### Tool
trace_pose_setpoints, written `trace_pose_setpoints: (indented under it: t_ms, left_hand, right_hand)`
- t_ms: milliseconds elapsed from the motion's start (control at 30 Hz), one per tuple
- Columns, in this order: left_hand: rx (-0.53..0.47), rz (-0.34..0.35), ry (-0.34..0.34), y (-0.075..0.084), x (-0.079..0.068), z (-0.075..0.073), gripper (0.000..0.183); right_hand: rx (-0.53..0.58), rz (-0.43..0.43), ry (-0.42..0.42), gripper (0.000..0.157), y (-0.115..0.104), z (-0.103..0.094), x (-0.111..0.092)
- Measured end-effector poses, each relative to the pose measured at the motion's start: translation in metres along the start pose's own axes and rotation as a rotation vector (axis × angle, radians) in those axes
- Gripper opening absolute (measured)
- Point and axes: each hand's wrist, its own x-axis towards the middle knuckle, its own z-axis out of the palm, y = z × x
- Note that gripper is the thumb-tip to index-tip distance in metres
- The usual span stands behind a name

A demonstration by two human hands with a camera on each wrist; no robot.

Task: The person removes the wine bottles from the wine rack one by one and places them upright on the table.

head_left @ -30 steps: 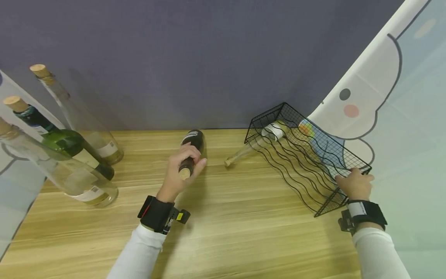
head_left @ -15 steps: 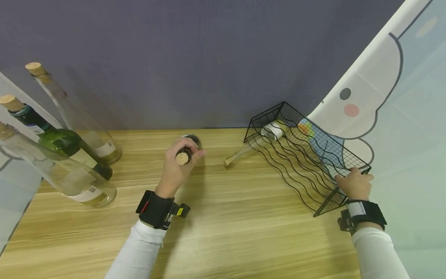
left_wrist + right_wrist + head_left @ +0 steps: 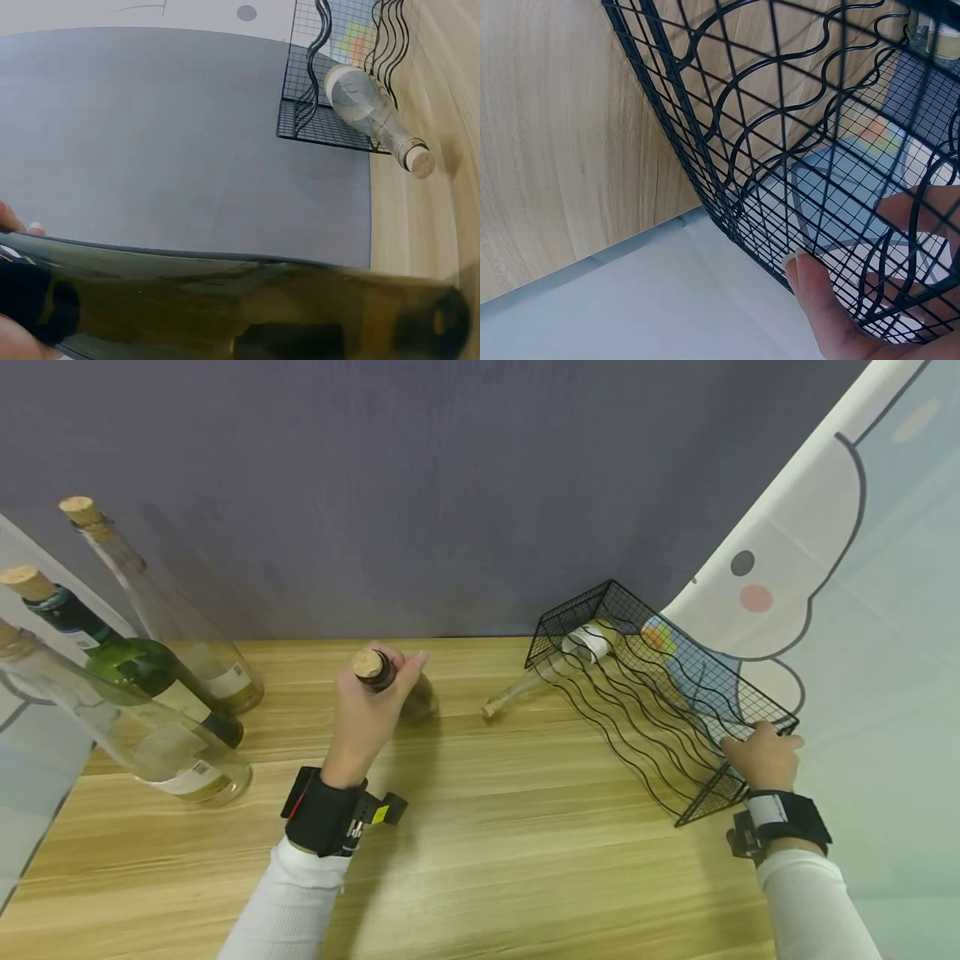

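My left hand (image 3: 367, 710) grips a dark corked wine bottle (image 3: 422, 703) round its neck. The bottle stands nearly upright, cork toward the head camera; whether its base touches the table I cannot tell. Across the bottom of the left wrist view runs its dark green glass body (image 3: 187, 300). My right hand (image 3: 763, 758) holds the near right corner of a black wire wine rack (image 3: 652, 702), thumb outside the mesh and fingers inside in the right wrist view. A clear corked bottle (image 3: 589, 643) lies in the rack's far left end, its neck sticking out over the table.
At the left of the wooden table (image 3: 480, 852) stand a tall clear bottle (image 3: 202, 652), a green bottle (image 3: 142, 668) and another clear bottle (image 3: 165, 743), all corked. A grey cloth (image 3: 420, 502) hangs behind, and a printed cloth (image 3: 885, 693) at the right.
My left hand has tipped the dark bottle from leaning away to nearly upright and drawn its neck up and left. The right hand and the rack have stayed put.
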Motion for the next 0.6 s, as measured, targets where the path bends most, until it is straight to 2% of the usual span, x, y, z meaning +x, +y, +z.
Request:
trace_pose_setpoints:
  t_ms: [233, 400, 600]
  left_hand:
    - [0.133, -0.053, 0.018, 0.008, 0.001, 0.002, 0.023]
    - [0.166, -0.065, 0.002, 0.013, 0.003, 0.003, 0.026]
    - [0.177, -0.114, -0.015, 0.019, 0.004, 0.002, 0.027]
  right_hand:
    - [-0.001, 0.006, 0.003, 0.070, -0.002, -0.001, -0.002]
    - [0.000, 0.000, -0.004, 0.070, -0.002, -0.001, -0.001]
    - [-0.002, -0.002, -0.002, 0.070, 0.000, 0.000, 0.000]
